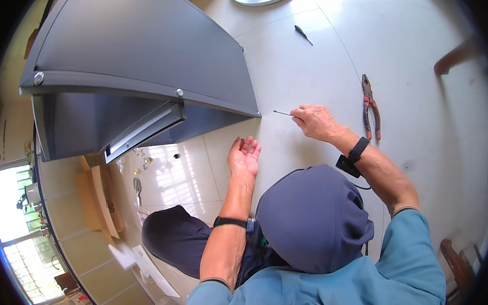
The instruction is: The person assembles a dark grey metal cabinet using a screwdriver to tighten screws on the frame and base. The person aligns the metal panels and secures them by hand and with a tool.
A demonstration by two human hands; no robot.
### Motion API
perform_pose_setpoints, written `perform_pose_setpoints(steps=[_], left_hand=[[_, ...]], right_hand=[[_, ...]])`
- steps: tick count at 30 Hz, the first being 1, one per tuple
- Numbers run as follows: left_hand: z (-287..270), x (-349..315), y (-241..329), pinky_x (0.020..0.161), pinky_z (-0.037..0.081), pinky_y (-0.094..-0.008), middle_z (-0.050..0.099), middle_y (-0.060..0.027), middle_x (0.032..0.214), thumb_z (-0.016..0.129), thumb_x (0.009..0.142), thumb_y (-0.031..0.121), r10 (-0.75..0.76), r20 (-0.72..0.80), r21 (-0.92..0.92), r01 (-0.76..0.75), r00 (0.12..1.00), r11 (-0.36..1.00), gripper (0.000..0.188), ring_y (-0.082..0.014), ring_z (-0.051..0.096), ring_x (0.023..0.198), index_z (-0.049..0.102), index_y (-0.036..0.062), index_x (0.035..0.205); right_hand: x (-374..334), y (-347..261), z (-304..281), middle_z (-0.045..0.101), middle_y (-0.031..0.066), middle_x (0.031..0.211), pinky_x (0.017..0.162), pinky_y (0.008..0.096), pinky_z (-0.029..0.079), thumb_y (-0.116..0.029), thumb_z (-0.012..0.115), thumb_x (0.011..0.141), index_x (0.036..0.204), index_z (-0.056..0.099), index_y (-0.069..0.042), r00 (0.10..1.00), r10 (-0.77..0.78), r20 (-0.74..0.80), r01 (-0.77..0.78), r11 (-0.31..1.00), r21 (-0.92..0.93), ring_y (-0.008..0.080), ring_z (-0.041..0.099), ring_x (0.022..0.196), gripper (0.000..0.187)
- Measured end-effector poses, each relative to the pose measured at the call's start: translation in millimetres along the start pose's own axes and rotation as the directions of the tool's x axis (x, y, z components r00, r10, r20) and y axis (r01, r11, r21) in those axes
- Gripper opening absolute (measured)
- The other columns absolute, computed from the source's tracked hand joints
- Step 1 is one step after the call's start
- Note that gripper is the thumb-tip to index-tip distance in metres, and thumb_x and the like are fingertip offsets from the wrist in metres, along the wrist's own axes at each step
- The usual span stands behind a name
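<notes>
My right hand (316, 123) is closed round a thin screwdriver (282, 113), its metal shaft pointing left toward a corner of a dark grey metal cabinet (145, 37). The tip is a little apart from that corner. Palm up beside the cabinet's lower edge, my left hand (245, 157) has its fingers loosely curled and apart; nothing shows in it. Bolt heads (180, 93) stud the cabinet's near edge. Under its overhang sits a dark panel with a pale strip (145, 133).
Pliers with red handles (371, 106) lie on the pale tiled floor, right of my right hand. Farther off lies another screwdriver (303, 34). Scissors (137, 189), loose small hardware (147, 162) and an opened cardboard box (101, 200) are at the left. A brown furniture leg (457, 56) stands at the right.
</notes>
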State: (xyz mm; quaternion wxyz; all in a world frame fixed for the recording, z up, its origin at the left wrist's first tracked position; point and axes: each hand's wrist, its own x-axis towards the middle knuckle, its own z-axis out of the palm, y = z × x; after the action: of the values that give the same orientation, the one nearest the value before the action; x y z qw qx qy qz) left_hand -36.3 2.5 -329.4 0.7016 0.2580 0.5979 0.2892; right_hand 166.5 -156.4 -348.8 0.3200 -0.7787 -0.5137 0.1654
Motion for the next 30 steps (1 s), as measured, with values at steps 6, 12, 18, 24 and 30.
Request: perform_pose_setpoints(steps=[6, 12, 18, 24, 30], left_hand=[[31.3, 59.7, -12.5, 0.101, 0.047, -0.0510, 0.060, -0.0213, 0.118, 0.066, 0.096, 0.029, -0.218, 0.111, -0.183, 0.235, 0.970, 0.955, 0.040, -0.0369, 0.058, 0.111, 0.052, -0.0046, 0.111], [49.1, 91.6, -15.7, 0.069, 0.055, -0.0374, 0.067, -0.0096, 0.080, 0.063, 0.095, 0.021, -0.208, 0.047, -0.078, 0.211, 0.977, 0.974, 0.015, -0.0230, 0.066, 0.075, 0.061, 0.0056, 0.095], [55.9, 95.7, -19.2, 0.061, 0.056, -0.0344, 0.066, -0.0092, 0.078, 0.062, 0.090, 0.011, -0.205, -0.099, -0.050, 0.201, 0.974, 0.978, 0.005, -0.0218, 0.065, 0.064, 0.062, 0.0065, 0.090], [49.8, 91.8, -13.7, 0.069, 0.058, -0.0426, 0.068, -0.0141, 0.083, 0.061, 0.087, 0.009, -0.175, -0.058, -0.004, 0.175, 0.983, 0.985, 0.008, -0.0283, 0.068, 0.071, 0.063, 0.0030, 0.092], [65.9, 61.3, -8.4, 0.078, 0.060, -0.0503, 0.070, -0.0191, 0.093, 0.060, 0.091, 0.010, -0.143, -0.007, 0.046, 0.143, 0.990, 0.989, 0.015, -0.0395, 0.071, 0.081, 0.061, -0.0005, 0.101]], right_hand=[[4.0, 10.1, 21.4, 0.065, 0.0102, 0.083, 0.069, 0.0397, 0.054, -0.019, 0.061, 0.094, 0.106, 0.071, -0.010, 0.999, 0.022, -0.024, -0.023, 1.000, -0.016, 0.0290, 0.067, 0.078, 0.018], [13.5, 10.1, 33.7, 0.066, 0.0106, 0.083, 0.072, 0.0422, 0.054, -0.019, 0.059, 0.094, 0.101, 0.071, -0.010, 0.999, 0.026, -0.021, -0.026, 1.000, 0.005, 0.0293, 0.068, 0.081, 0.017], [14.5, 9.8, 45.1, 0.066, 0.0106, 0.082, 0.069, 0.0426, 0.054, -0.019, 0.060, 0.093, 0.101, 0.071, -0.011, 0.999, -0.003, -0.046, 0.004, 0.999, 0.034, 0.0300, 0.067, 0.079, 0.016], [23.2, 4.9, 51.6, 0.063, 0.0093, 0.081, 0.058, 0.0391, 0.053, -0.016, 0.064, 0.092, 0.106, 0.070, -0.010, 0.996, -0.031, -0.081, 0.032, 0.999, 0.014, 0.0293, 0.064, 0.067, 0.017], [25.9, 13.9, 55.8, 0.062, 0.0081, 0.081, 0.057, 0.0379, 0.053, -0.017, 0.064, 0.092, 0.107, 0.070, -0.012, 0.994, -0.079, -0.074, 0.076, 0.996, -0.042, 0.0276, 0.064, 0.066, 0.017]])
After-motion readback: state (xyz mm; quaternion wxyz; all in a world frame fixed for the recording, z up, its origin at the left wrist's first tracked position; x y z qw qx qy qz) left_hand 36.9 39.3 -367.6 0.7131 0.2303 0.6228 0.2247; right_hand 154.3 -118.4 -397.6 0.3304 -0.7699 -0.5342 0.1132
